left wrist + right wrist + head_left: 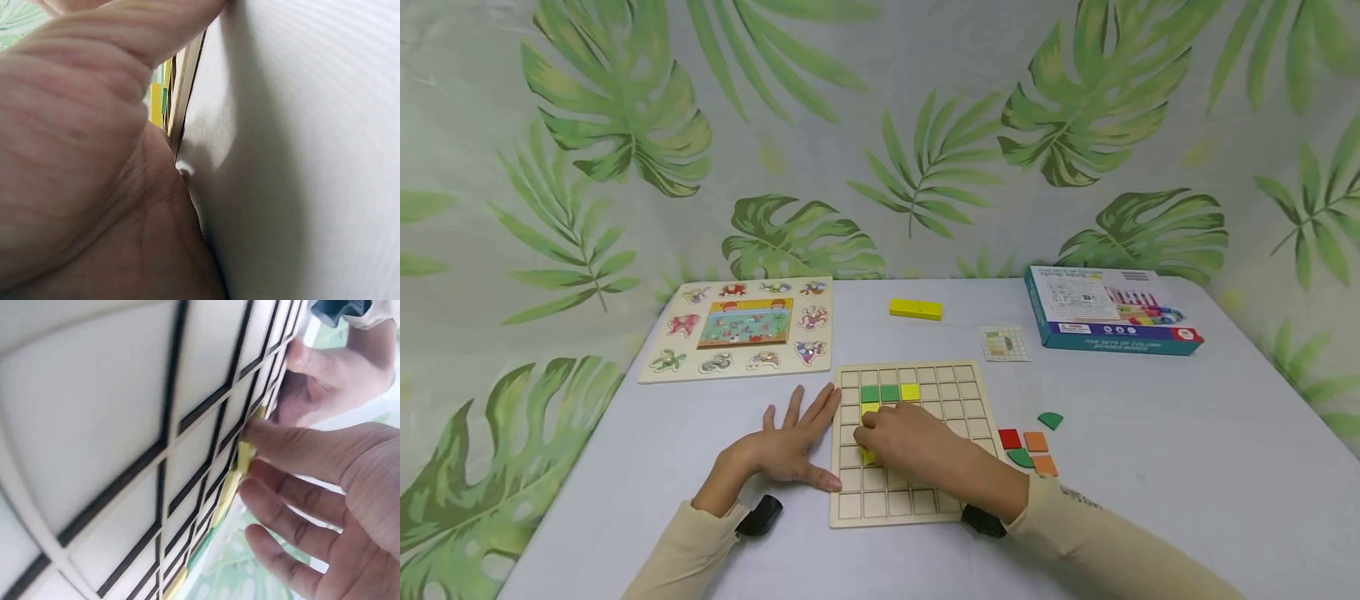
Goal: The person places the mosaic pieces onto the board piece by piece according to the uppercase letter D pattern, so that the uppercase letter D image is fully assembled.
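A square wooden grid board (874, 505) lies on the table in front of me. My right hand (910, 437) reaches over its left part, covering several cells. In the right wrist view, thumb and forefinger pinch a yellow tile (245, 455) at the board surface. Another yellow tile (870, 407) shows just above the hand. Along an upper row sit two green tiles (880, 393) and a yellow square tile (910, 392). My left hand (786, 450) rests beside the board with fingers spread, its thumb and fingertips at the left edge.
Right of the board lie a red piece (1010, 439), orange pieces (1035, 442) and green quarter-round pieces (1050, 420). Behind are a small pattern card (1006, 343), a yellow block (915, 309) and a boxed bead set (1112, 312). A sea-animal puzzle board (700, 367) lies back left.
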A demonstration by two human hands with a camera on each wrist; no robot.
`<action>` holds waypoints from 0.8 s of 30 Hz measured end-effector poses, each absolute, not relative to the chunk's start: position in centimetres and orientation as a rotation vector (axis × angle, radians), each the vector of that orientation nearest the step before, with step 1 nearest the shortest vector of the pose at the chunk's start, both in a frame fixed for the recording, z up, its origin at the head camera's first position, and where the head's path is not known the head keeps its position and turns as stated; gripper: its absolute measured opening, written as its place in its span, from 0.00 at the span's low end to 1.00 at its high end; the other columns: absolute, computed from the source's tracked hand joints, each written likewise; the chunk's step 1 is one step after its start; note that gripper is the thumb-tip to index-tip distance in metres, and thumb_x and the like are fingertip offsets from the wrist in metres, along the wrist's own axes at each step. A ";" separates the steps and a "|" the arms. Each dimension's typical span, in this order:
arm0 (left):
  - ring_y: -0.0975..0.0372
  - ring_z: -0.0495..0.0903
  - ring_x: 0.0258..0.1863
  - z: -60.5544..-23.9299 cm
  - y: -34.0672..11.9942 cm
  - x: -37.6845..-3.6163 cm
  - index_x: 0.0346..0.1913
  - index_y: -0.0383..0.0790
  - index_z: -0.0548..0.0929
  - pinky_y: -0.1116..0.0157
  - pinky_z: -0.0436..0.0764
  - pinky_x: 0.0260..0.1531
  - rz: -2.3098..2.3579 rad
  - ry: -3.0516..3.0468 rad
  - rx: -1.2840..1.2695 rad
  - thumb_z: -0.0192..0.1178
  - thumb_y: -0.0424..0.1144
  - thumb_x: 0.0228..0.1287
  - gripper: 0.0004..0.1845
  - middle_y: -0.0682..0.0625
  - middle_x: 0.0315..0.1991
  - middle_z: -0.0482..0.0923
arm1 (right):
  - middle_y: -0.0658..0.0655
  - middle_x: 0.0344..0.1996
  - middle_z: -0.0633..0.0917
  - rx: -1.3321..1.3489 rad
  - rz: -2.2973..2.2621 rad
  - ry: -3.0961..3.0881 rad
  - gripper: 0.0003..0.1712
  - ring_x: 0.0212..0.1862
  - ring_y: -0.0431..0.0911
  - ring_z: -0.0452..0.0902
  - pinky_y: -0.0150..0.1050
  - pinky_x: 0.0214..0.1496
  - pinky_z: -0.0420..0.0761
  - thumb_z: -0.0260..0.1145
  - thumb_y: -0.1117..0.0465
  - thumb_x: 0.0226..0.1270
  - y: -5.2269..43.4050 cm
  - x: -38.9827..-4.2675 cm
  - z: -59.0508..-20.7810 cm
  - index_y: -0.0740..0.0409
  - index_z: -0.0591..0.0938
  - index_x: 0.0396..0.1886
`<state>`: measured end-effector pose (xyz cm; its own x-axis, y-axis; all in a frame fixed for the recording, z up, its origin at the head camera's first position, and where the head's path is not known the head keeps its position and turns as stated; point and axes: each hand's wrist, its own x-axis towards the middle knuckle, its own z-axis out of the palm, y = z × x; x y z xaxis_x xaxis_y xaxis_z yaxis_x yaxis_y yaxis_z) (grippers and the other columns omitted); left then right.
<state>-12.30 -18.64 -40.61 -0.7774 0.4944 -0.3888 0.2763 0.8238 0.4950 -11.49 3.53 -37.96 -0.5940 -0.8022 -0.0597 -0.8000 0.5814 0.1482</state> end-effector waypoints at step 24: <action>0.40 0.17 0.77 -41.0 -18.6 -12.3 0.81 0.44 0.33 0.27 0.28 0.65 0.548 2.506 0.563 0.71 0.65 0.51 0.70 0.46 0.82 0.23 | 0.45 0.69 0.76 1.484 -0.060 -2.957 0.25 0.60 0.50 0.74 0.46 0.57 0.80 0.60 0.61 0.75 7.4 -8.4 -37.0 0.43 0.76 0.70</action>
